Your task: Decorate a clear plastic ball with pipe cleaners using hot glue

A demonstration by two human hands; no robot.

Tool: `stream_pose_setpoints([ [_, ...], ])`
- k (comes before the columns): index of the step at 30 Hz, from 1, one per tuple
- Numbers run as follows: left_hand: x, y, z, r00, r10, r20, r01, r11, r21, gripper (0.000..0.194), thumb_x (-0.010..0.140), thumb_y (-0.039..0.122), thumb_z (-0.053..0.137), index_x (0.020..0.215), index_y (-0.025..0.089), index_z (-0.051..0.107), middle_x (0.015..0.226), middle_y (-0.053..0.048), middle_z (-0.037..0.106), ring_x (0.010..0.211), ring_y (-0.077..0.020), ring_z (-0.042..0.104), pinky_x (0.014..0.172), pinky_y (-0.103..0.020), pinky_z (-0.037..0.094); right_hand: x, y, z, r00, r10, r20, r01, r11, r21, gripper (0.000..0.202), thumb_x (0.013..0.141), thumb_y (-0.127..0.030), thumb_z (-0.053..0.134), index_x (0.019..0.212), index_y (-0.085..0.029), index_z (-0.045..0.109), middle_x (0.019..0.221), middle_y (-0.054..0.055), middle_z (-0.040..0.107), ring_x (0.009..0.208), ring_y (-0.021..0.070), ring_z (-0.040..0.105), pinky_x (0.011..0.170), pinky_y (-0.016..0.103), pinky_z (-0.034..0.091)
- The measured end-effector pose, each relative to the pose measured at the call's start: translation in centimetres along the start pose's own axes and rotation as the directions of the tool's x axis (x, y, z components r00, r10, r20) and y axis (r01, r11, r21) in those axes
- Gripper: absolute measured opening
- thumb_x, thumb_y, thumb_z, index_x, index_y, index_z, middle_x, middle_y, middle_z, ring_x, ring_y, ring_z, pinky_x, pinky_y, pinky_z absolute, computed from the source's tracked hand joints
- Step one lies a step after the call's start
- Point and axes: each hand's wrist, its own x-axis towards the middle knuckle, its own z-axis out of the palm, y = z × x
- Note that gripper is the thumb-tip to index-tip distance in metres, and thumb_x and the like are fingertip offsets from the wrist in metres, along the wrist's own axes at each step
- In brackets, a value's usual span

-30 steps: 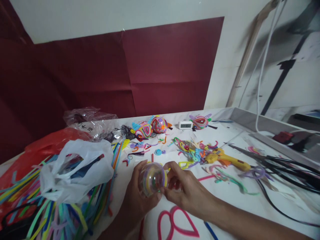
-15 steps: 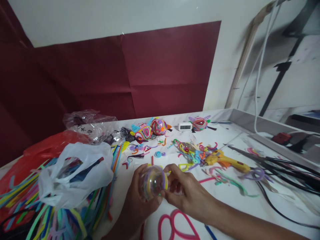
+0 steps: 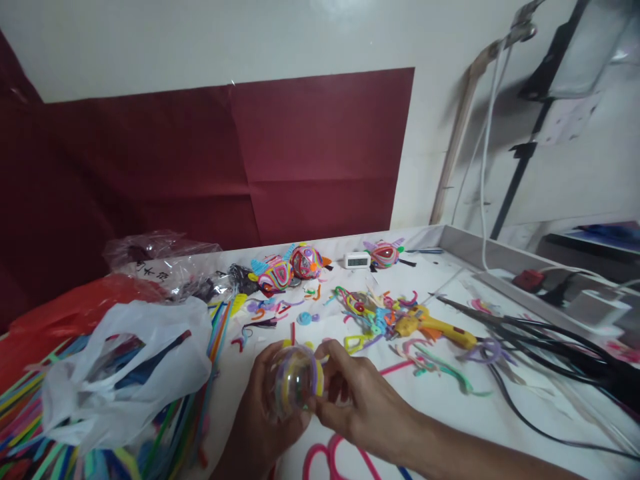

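Note:
A clear plastic ball [image 3: 291, 387] with yellow and purple pipe cleaner bands round it is in both hands, low in the middle of the view. My left hand [image 3: 263, 413] wraps its left side, thumb along the bottom. At the right edge, thumb and forefinger of my right hand [image 3: 363, 393] close on the banded rim; what lies right under those fingertips is partly hidden. Bent pink pipe cleaner [image 3: 333, 457] lies on the white table just below the hands.
Left are a white plastic bag [image 3: 135, 373] and bundled pipe cleaners [image 3: 25, 407]. Right are a yellow glue gun [image 3: 445, 330], scissors [image 3: 500, 327] and pipe cleaner scraps. Behind stand decorated balls [image 3: 306, 261] and a small digital clock [image 3: 357, 261]. A power strip [image 3: 555, 310] lies right.
The camera view has turned slightly, so everything sits further left and a little lower. Both hands keep the ball in almost the same hold.

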Motion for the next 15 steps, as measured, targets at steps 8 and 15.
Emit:
stream_pose_setpoints([
  [8, 0.25, 0.02, 0.02, 0.999, -0.039, 0.014, 0.039, 0.999, -0.006, 0.081, 0.054, 0.041, 0.081, 0.123, 0.024, 0.042, 0.118, -0.012, 0.063, 0.108, -0.0299, 0.062, 0.084, -0.037, 0.054, 0.06, 0.63, 0.05, 1.0, 0.002, -0.005, -0.002, 0.999, 0.039, 0.033, 0.075, -0.023, 0.061, 0.104, -0.024, 0.045, 0.072, -0.004, 0.062, 0.057, 0.0128, 0.057, 0.051, 0.022, 0.041],
  [15, 0.24, 0.5, -0.65, 0.996, -0.035, 0.083, 0.037, 0.999, -0.023, 0.082, 0.056, 0.033, 0.08, 0.127, 0.024, 0.04, 0.127, -0.012, 0.056, 0.116, -0.0284, 0.056, 0.095, -0.038, 0.047, -0.06, 0.8, 0.03, 1.0, 0.002, 0.013, -0.003, 0.995, 0.1, 0.029, 0.082, -0.029, 0.061, 0.106, -0.023, 0.045, 0.072, -0.004, 0.06, 0.058, 0.012, 0.055, 0.053, 0.023, 0.042],
])
